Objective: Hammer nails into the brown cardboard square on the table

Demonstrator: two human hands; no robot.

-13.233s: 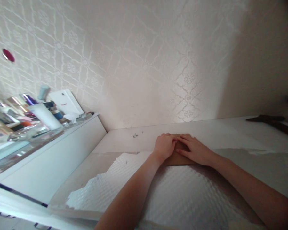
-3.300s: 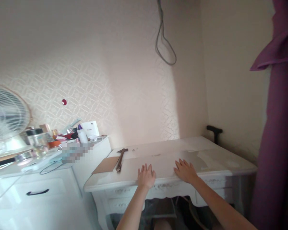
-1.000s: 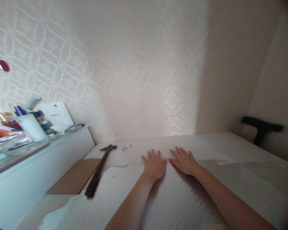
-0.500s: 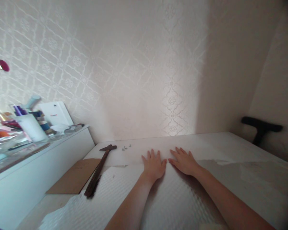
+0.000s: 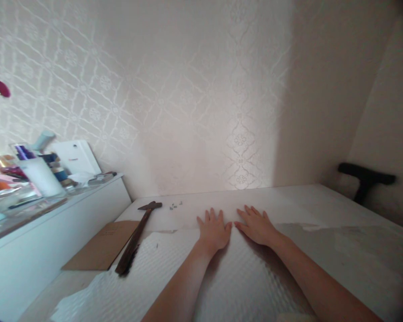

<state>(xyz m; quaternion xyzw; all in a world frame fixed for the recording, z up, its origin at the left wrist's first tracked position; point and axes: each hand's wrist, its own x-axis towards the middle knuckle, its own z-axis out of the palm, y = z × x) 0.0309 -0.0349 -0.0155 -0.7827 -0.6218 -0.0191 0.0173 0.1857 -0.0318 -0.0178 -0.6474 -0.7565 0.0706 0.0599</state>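
Observation:
My left hand (image 5: 214, 230) lies palm down with its fingers spread, near the middle of the white table (image 5: 289, 201). My right hand (image 5: 255, 226) rests flat beside it, fingers stretched out, the two thumbs almost touching. Under my hands and forearms spreads a textured, quilted-looking white sheet (image 5: 168, 264). To the left of my hands a hammer (image 5: 134, 243) with a dark wooden handle lies partly on that sheet. Several tiny metal-looking pieces (image 5: 175, 205) are scattered beyond it, too small to name.
A brown cardboard piece (image 5: 100, 246) lies left of the hammer. Along the left, a white cabinet (image 5: 53, 246) carries a white cup (image 5: 42, 176), a white box (image 5: 77, 156) and assorted small items. A black T-shaped object (image 5: 366, 179) stands at the right edge. Patterned wallpaper (image 5: 188, 112) rises behind the table.
Both hands stay flat in nearly the same place. The whole view has shifted very slightly, with the objects on the left appearing a little farther left.

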